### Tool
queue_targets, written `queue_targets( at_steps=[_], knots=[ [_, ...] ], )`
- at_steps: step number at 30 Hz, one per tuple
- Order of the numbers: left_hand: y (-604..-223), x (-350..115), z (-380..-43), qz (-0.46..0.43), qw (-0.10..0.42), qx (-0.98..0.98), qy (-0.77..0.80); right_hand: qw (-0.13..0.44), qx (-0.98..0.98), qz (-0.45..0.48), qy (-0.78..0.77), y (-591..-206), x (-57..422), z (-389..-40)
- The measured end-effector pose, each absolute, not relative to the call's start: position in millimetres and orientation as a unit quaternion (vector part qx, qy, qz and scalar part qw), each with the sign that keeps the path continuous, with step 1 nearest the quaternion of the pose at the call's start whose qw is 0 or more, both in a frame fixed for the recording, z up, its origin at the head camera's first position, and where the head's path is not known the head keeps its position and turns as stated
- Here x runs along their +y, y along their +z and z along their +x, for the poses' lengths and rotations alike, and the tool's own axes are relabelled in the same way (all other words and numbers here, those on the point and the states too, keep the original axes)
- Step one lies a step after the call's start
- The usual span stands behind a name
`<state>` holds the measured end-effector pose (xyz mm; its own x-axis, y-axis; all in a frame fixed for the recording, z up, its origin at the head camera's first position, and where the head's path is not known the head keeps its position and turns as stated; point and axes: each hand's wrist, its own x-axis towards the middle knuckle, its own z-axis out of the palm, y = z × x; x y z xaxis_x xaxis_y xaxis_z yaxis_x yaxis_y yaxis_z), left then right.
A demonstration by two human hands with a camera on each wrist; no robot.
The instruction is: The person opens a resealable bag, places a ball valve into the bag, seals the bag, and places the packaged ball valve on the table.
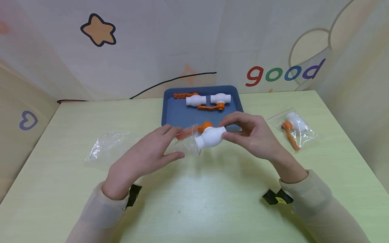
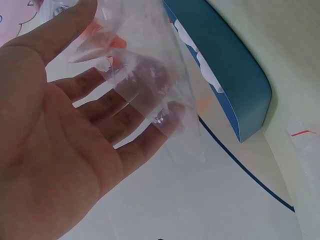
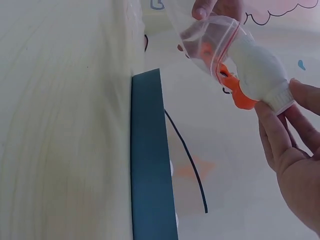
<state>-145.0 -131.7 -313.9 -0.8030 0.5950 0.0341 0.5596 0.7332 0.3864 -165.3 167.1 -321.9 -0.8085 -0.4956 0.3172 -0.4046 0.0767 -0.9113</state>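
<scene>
Right hand: we see the right hand [image 1: 250, 135] pinching one end of the white valve [image 1: 212, 137] between thumb and fingers
Valve: we find it held above the table [image 1: 194, 206], just before the near edge of the tray [image 1: 179, 116]; its white body is mostly outside the small bag [image 1: 189, 145], while its orange handle [image 1: 187, 132] lies at least partly inside the clear film
Left hand: we see the left hand [image 1: 146, 150] with fingers apart and the thumb standing away from them; in its wrist view we see the fingertips through the film, but we cannot tell how firmly they touch it
Tray: it is blue, and we count two more white valves [image 1: 221, 98] inside, side by side, with orange handles
Right side: we notice one bagged valve [image 1: 296, 123] lying on the table
Left side: we notice clear plastic [image 1: 104, 146] lying flat on the table
Wall cloth: we read the colourful word "good" [image 1: 285, 72] on it
</scene>
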Motion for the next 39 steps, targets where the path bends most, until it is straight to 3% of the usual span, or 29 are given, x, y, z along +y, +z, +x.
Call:
queue_targets(
  at_steps=[39],
  knots=[
    [-317, -122, -140, 0.327, 0.015, 0.911, 0.251, 0.06, 0.689, -0.315, -0.65, -331, 151, -156]
  ],
)
